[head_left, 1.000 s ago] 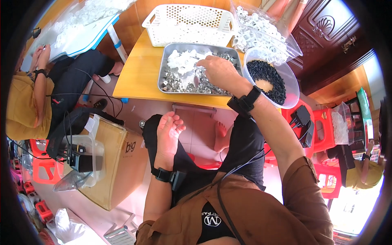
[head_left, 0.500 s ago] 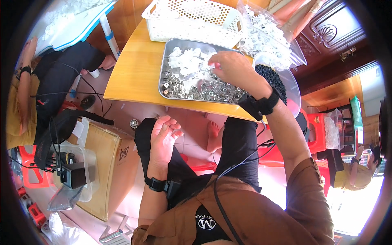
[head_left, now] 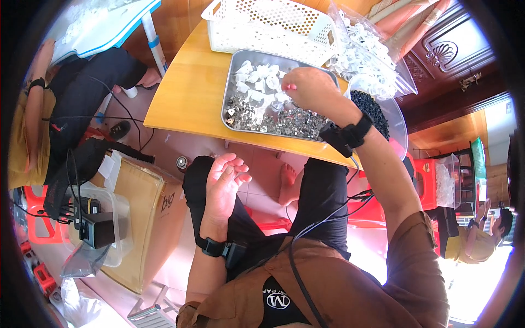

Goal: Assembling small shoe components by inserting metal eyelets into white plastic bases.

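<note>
My right hand [head_left: 310, 91] hangs over the right half of a metal tray [head_left: 225, 112], its fingers curled together and pointing down to the left. Whatever those fingers hold, if anything, is hidden behind the hand. White translucent plastic pieces [head_left: 257, 82] fill the tray's upper left. Along the near side lies a layer of small metal parts [head_left: 273, 119]. My left hand [head_left: 223, 185] is raised above my left thigh, palm up, its loosely bent fingers apart and nothing visible in them.
On the wooden table [head_left: 183, 104] stand a white perforated basket [head_left: 262, 34], a plastic bag of white pieces [head_left: 361, 52] and a clear tub [head_left: 403, 128] of black granules [head_left: 372, 112]. A cardboard box [head_left: 139, 218] is on the floor to the left. Other people sit left and far right.
The table and tray sit slightly farther right in the picture. My right hand stays over the tray, its fingers drawn closer together. My left hand has barely shifted.
</note>
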Tool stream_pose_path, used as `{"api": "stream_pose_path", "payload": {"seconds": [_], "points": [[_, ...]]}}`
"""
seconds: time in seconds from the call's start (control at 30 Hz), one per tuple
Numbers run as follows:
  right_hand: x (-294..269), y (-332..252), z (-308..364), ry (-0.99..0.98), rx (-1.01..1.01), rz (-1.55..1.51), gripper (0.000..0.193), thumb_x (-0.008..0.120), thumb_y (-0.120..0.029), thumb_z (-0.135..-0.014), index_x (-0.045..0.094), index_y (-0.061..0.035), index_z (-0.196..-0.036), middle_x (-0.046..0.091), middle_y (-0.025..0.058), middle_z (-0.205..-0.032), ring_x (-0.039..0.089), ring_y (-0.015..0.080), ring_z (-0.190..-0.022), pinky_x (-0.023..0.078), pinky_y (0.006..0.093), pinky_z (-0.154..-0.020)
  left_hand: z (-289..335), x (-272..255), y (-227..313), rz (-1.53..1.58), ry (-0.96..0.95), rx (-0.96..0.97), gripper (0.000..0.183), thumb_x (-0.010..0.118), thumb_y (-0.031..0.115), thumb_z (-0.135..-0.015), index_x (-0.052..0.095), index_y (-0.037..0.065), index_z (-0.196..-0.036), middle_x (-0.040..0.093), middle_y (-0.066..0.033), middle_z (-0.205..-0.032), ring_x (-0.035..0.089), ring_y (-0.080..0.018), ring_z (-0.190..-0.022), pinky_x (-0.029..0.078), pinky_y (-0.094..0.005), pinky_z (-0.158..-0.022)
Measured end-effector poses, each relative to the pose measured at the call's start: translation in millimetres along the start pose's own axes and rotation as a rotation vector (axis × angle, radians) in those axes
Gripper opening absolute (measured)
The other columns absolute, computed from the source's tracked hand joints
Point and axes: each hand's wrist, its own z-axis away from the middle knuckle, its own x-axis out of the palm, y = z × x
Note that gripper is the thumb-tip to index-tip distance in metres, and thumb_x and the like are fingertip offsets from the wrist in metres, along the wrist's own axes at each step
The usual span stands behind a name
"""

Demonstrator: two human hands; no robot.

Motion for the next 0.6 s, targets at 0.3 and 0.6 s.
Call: {"api": "stream_pose_path", "payload": {"seconds": [0.3, 0.6], "points": [[-23, 0, 34, 0.034, 0.161, -0.459, 0.019, 0.068, -0.021, -0.08, 0.07, -0.0032, -0.085, 0.066, 0.0039, -0.07, 0.059, 0.0112, -0.06, 0.049, 0.0267, -0.057, 3, 4, -4, -0.057, -0.031, -0.004, 0.028, 0.061, 0.02, -0.09, 0.054, 0.006, -0.113, 0.059, -0.0063, -0.101, 0.057, -0.0188, -0.093, 0.049, -0.0364, -0.079], [-53, -25, 106, -0.113, 0.304, -1.082, 0.019, 0.067, -0.018, -0.085, 0.067, 0.0001, -0.09, 0.059, -0.0015, -0.066, 0.049, 0.0033, -0.052, 0.04, 0.0188, -0.046, 15, 41, 3, -0.377, -0.011, 0.009, 0.027, 0.062, 0.012, -0.087, 0.055, 0.004, -0.112, 0.059, -0.0058, -0.1, 0.058, -0.016, -0.088, 0.049, -0.0309, -0.075]]}}
